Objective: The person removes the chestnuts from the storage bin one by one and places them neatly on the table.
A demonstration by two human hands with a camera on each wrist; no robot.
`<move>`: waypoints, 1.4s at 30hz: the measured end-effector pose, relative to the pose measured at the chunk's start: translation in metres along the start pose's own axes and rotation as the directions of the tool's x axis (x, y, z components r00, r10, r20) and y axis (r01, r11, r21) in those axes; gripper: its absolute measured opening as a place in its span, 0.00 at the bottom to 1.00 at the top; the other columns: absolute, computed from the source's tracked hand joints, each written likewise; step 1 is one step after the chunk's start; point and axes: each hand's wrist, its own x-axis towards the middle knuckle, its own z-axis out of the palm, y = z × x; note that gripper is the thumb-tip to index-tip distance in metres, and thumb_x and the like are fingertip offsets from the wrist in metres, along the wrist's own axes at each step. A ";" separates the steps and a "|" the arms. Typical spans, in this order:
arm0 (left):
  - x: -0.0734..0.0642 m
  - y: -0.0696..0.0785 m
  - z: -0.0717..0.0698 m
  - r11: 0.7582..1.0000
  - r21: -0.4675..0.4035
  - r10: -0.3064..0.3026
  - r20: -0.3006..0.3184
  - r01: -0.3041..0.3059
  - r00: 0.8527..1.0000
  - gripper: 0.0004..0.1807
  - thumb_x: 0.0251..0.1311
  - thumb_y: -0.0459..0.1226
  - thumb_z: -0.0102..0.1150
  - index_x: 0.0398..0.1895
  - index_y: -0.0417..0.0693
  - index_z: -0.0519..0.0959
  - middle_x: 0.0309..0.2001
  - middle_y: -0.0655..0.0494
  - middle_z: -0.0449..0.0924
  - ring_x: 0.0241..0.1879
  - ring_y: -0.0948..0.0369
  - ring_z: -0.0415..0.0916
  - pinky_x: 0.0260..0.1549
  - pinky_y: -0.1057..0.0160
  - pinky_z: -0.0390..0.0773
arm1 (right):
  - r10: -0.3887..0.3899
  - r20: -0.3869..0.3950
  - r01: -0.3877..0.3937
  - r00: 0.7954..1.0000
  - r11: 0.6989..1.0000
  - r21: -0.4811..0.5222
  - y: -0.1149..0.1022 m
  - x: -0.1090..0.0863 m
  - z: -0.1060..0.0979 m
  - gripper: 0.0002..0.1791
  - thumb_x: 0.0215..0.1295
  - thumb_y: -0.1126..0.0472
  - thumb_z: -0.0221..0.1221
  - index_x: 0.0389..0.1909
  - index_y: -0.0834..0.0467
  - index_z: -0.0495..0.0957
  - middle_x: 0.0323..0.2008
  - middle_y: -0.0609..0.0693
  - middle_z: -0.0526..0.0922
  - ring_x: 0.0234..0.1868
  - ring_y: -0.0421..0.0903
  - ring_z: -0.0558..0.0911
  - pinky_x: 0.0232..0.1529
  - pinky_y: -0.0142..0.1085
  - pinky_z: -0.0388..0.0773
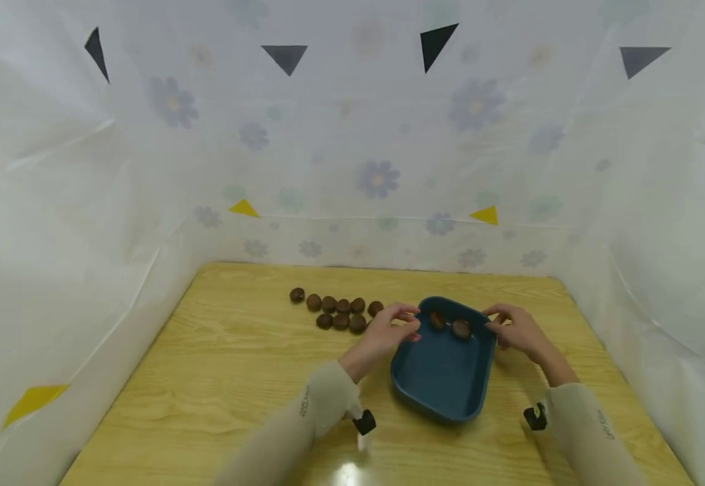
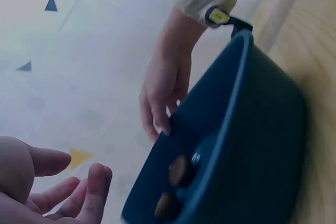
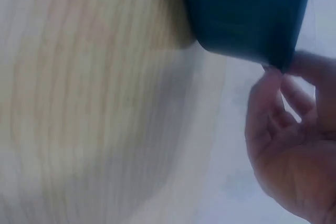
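Note:
In the head view a dark blue rounded-corner tray [image 1: 440, 378] sits on the right part of the table, with two brown chestnuts [image 1: 461, 329] near its far side. My right hand [image 1: 516, 329] pinches the far right corner of its rim between thumb and fingers, which the right wrist view shows close up. At the far left of the rim, my left hand [image 1: 390, 329] has thumb and fingers apart. Nothing lies between those fingers [image 2: 97, 187] in the left wrist view. Several more chestnuts [image 1: 341, 321] lie in two rough rows left of the tray, partly hidden by the left hand.
The wood-grain table [image 1: 218, 378] is enclosed by white sheeting, with a flower-patterned sheet [image 1: 376, 179] across the back. Dark wrist mounts [image 1: 364, 422] hang below both sleeves.

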 end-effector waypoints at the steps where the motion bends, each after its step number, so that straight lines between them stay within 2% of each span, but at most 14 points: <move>1: 0.002 0.000 0.008 1.000 -0.008 -0.011 0.017 0.011 1.000 0.17 0.77 0.37 0.57 0.65 0.45 0.76 0.54 0.47 0.76 0.53 0.42 0.84 0.56 0.53 0.86 | 0.005 0.020 -0.004 1.000 1.000 -0.002 0.000 -0.001 -0.001 0.19 0.78 0.63 0.55 0.65 0.66 0.74 0.39 0.61 0.79 0.25 0.49 0.79 0.28 0.48 0.84; 3: 0.008 0.001 0.023 0.998 -0.044 -0.042 0.051 0.044 0.998 0.17 0.76 0.36 0.57 0.64 0.44 0.76 0.53 0.48 0.77 0.53 0.44 0.84 0.58 0.52 0.85 | 0.010 0.060 -0.010 0.998 1.000 0.002 0.001 -0.002 -0.004 0.20 0.77 0.65 0.54 0.65 0.66 0.73 0.43 0.64 0.79 0.26 0.49 0.79 0.28 0.48 0.84; 6: 0.019 0.001 0.043 0.986 -0.128 -0.095 0.080 0.104 0.992 0.16 0.76 0.34 0.57 0.62 0.40 0.76 0.51 0.47 0.79 0.55 0.44 0.83 0.61 0.49 0.82 | 0.003 0.114 -0.006 0.993 1.000 0.023 0.002 -0.002 -0.006 0.24 0.76 0.67 0.52 0.70 0.63 0.71 0.57 0.71 0.75 0.28 0.50 0.79 0.27 0.49 0.85; 9: 0.030 0.000 0.057 0.969 -0.194 -0.146 0.059 0.155 0.988 0.16 0.75 0.33 0.58 0.61 0.37 0.76 0.50 0.46 0.80 0.58 0.41 0.80 0.64 0.44 0.80 | -0.010 0.155 0.001 0.988 0.998 0.057 0.003 0.000 -0.005 0.28 0.75 0.68 0.51 0.75 0.60 0.67 0.65 0.74 0.69 0.28 0.51 0.80 0.26 0.51 0.85; 12: 0.040 -0.005 0.066 0.967 -0.178 -0.187 -0.003 0.184 0.982 0.16 0.74 0.33 0.59 0.61 0.38 0.76 0.49 0.47 0.81 0.57 0.42 0.80 0.61 0.45 0.81 | -0.007 0.172 -0.007 0.985 0.997 0.083 0.005 0.000 -0.003 0.28 0.76 0.68 0.50 0.75 0.62 0.66 0.65 0.75 0.69 0.25 0.53 0.80 0.26 0.51 0.85; 17: 0.055 -0.016 0.078 0.959 -0.141 -0.261 -0.106 0.245 0.959 0.16 0.72 0.34 0.61 0.60 0.40 0.76 0.49 0.49 0.79 0.53 0.43 0.80 0.57 0.48 0.84 | -0.008 0.148 -0.009 0.989 0.994 0.109 0.010 -0.002 0.001 0.25 0.79 0.66 0.50 0.74 0.65 0.67 0.60 0.73 0.74 0.25 0.54 0.82 0.27 0.50 0.86; 21: 0.062 -0.023 0.085 0.949 -0.112 -0.309 -0.142 0.295 0.940 0.17 0.70 0.36 0.63 0.59 0.42 0.77 0.51 0.48 0.79 0.48 0.47 0.81 0.53 0.48 0.85 | -0.013 0.148 -0.007 0.989 0.991 0.133 0.010 -0.003 0.003 0.24 0.79 0.66 0.50 0.73 0.68 0.67 0.55 0.71 0.77 0.25 0.53 0.82 0.27 0.49 0.86; 24: 0.066 -0.026 0.090 0.946 -0.109 -0.321 -0.155 0.307 0.934 0.18 0.69 0.36 0.64 0.59 0.42 0.77 0.53 0.47 0.80 0.48 0.48 0.81 0.53 0.48 0.86 | -0.011 0.152 -0.013 0.988 0.988 0.151 0.009 -0.004 0.005 0.25 0.79 0.66 0.50 0.73 0.69 0.66 0.53 0.70 0.79 0.25 0.53 0.82 0.27 0.49 0.86; 27: 0.070 -0.027 0.097 0.946 -0.126 -0.315 -0.146 0.299 0.938 0.19 0.69 0.35 0.64 0.60 0.40 0.76 0.54 0.46 0.79 0.50 0.47 0.81 0.55 0.47 0.85 | -0.007 0.151 -0.018 0.989 0.986 0.163 0.010 -0.005 0.005 0.25 0.80 0.65 0.50 0.73 0.69 0.65 0.54 0.70 0.78 0.25 0.53 0.83 0.27 0.49 0.86; 33: 0.078 -0.034 0.108 0.948 -0.146 -0.298 -0.084 0.284 0.951 0.18 0.68 0.29 0.61 0.59 0.33 0.76 0.52 0.43 0.79 0.52 0.45 0.81 0.56 0.44 0.84 | -0.009 0.157 -0.020 0.988 0.983 0.181 0.011 -0.006 0.006 0.25 0.81 0.64 0.49 0.74 0.69 0.63 0.63 0.74 0.71 0.26 0.52 0.82 0.28 0.49 0.86; 38: 0.079 -0.040 0.120 0.965 -0.052 -0.261 -0.080 0.257 0.962 0.11 0.66 0.24 0.61 0.51 0.29 0.81 0.45 0.42 0.83 0.48 0.45 0.85 0.52 0.46 0.87 | -0.019 0.159 -0.011 0.987 0.982 0.187 0.011 -0.007 0.007 0.25 0.82 0.63 0.49 0.74 0.68 0.64 0.65 0.73 0.71 0.26 0.51 0.82 0.28 0.48 0.86; 42: 0.079 -0.042 0.122 0.975 0.000 -0.224 -0.037 0.224 0.974 0.07 0.66 0.24 0.63 0.44 0.32 0.86 0.39 0.44 0.87 0.44 0.47 0.87 0.49 0.49 0.88 | -0.030 0.161 0.001 0.986 0.983 0.182 0.013 -0.007 0.007 0.25 0.83 0.62 0.48 0.74 0.69 0.64 0.60 0.72 0.75 0.27 0.51 0.81 0.28 0.48 0.86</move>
